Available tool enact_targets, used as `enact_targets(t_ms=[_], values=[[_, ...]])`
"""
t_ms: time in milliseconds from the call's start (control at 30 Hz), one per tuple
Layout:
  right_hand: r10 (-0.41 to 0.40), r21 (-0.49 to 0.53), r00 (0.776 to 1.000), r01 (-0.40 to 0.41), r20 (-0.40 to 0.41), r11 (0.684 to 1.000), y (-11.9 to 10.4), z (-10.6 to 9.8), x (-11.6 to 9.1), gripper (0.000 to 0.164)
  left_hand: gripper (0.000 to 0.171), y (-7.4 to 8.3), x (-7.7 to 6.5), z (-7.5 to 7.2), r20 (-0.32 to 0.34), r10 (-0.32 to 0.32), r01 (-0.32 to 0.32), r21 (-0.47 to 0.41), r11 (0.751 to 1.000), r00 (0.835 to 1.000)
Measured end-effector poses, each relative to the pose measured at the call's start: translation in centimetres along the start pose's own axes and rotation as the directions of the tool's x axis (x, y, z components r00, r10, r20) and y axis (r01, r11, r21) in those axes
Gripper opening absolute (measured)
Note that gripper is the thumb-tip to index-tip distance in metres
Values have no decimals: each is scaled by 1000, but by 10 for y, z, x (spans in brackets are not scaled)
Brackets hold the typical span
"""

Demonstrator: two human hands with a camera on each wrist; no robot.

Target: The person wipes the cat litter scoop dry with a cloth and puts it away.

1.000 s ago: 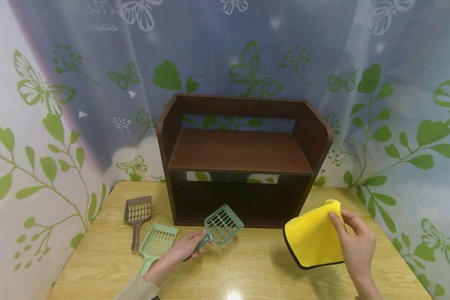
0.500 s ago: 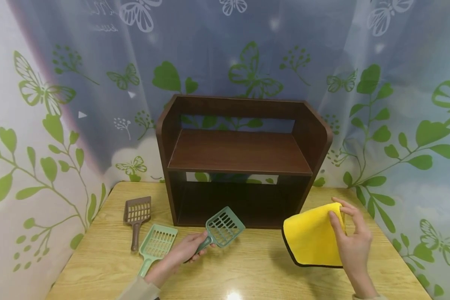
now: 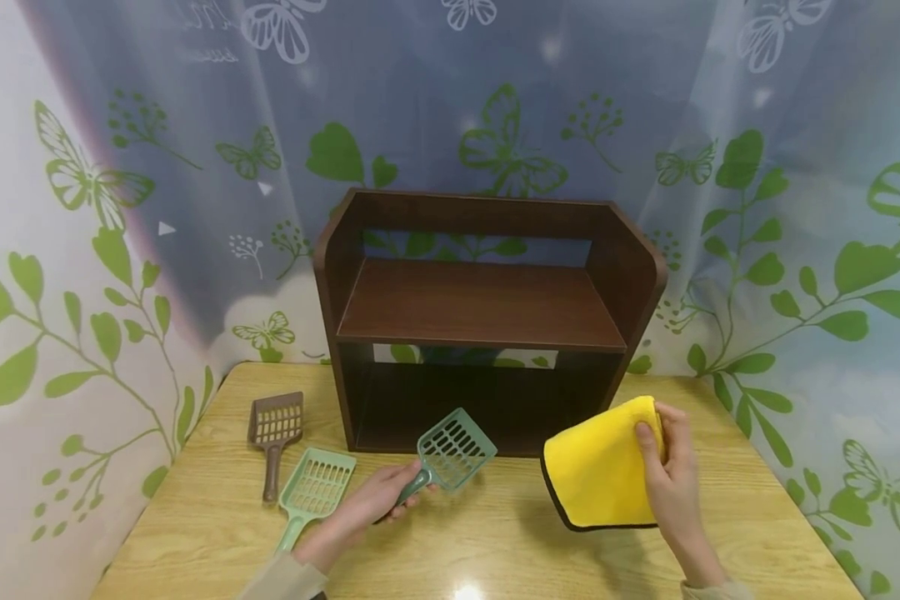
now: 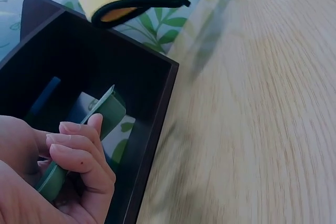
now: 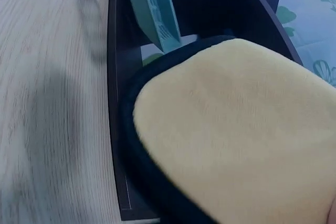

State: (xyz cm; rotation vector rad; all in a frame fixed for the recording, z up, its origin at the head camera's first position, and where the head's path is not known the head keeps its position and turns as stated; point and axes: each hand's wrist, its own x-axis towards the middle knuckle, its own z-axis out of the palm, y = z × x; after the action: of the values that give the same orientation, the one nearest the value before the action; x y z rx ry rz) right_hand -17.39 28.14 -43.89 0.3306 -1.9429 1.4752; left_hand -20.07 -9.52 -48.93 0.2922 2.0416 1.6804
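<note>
My left hand grips the handle of a dark green slotted litter scoop, its fingers curled round it in the left wrist view. The scoop's head points up and right, in front of the shelf's lower opening. To the right, my right hand pinches a folded yellow cloth with black edging by its upper right corner. The cloth hangs above the table, apart from the scoop, and fills much of the right wrist view. A light green litter scoop lies by my left forearm, its handle partly hidden. Left of that lies a brown litter scoop.
A dark brown two-tier shelf stands at the back of the wood-grain table. Behind and at both sides hangs a curtain printed with leaves and butterflies.
My right hand has moved left with the yellow cloth, bringing it nearer the dark green scoop. My left hand and its scoop have shifted slightly right. The two scoops on the table stay put.
</note>
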Motion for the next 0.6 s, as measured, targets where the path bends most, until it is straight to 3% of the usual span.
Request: enact_targets(t_ms=[200, 333, 467, 600], values=[[8, -78, 1000, -8, 5, 997, -3, 14, 8, 35, 57, 2, 5, 4, 10, -13, 14, -79, 997, 1000], [-104, -208, 994, 110, 36, 972, -2, 22, 16, 36, 57, 4, 7, 7, 7, -18, 19, -107, 994, 1000], [-266, -298, 958, 287, 111, 910, -2, 31, 30, 37, 57, 8, 8, 10, 2, -33, 33, -96, 995, 999], [-348, -329, 912, 405, 219, 853, -3, 41, 44, 34, 57, 13, 7, 15, 20, -35, 37, -88, 995, 999]])
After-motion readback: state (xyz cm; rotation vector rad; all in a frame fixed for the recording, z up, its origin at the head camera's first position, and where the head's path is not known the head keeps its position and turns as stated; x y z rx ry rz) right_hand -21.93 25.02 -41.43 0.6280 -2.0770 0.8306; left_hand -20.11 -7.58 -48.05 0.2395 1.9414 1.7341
